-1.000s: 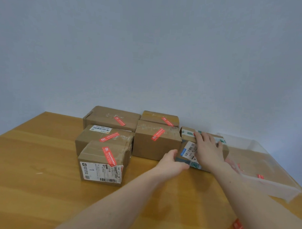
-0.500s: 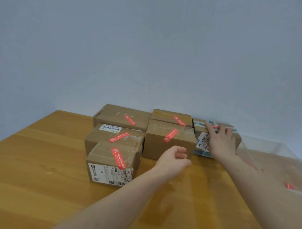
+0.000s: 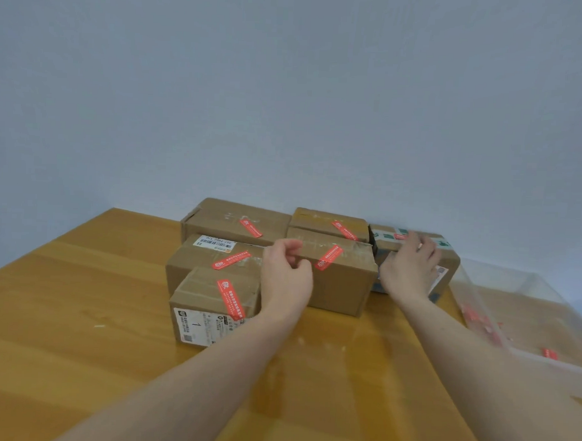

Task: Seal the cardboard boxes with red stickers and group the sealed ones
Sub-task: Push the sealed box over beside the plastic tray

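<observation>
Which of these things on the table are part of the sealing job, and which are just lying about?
Part of the job:
- stickered boxes
- end box under the right hand
- left hand, holding nothing
- spare red stickers
- clear bin

Lying about:
- white scraps on the table

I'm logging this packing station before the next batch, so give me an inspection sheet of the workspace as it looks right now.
Surface: wooden table, a few small pale flecks on it.
Job's things: five cardboard boxes grouped at the back, each with a red sticker on top; a sixth box with green-printed tape at the right end, a small red sticker on its top.
Clutter: clear plastic bin at right, loose red stickers inside.
Hands: left hand loosely curled in front of the boxes, holding nothing visible; right hand resting with straight fingers on the sixth box.
Cables: nothing seen.
Surroundings: plain pale wall behind the table.
</observation>
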